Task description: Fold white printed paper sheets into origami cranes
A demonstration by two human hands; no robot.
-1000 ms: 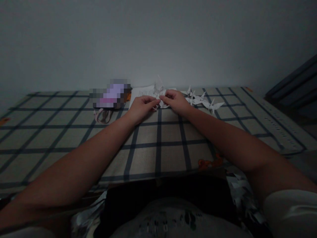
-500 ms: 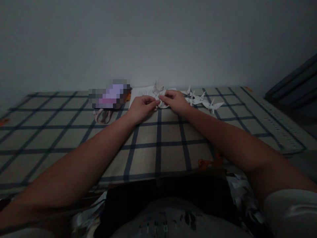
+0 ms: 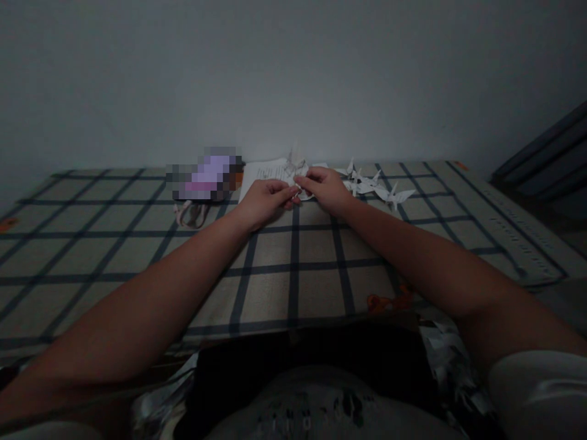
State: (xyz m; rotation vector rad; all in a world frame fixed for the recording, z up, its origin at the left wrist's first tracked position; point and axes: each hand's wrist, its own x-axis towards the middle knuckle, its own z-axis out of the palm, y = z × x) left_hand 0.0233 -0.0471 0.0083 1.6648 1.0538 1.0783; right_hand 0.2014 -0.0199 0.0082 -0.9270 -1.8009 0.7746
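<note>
My left hand [image 3: 268,198] and my right hand [image 3: 324,187] meet over the far part of the table, thumbs and fingers pinched. Between them is a small piece of folded white paper [image 3: 307,195], mostly covered by the fingers. Both hands hold it just above the cloth, close to a printed paper sheet [image 3: 257,173] lying behind the left hand. Right behind the fingertips sits a paper crane [image 3: 296,162] with its point upward. More white paper cranes [image 3: 364,183] cluster to the right of my right hand, one crane [image 3: 393,196] apart with its wings spread.
A partly pixelated object with a purple screen [image 3: 211,173] lies on the left, with a pale looped strap [image 3: 191,214] in front. A checked tablecloth [image 3: 316,290] covers the table, which meets a grey wall [image 3: 293,73]. Dark slats [image 3: 550,150] stand at the right.
The fingers of my left hand have shifted slightly at the folded paper, and less of it shows between the hands. The cranes and other things stay where they were.
</note>
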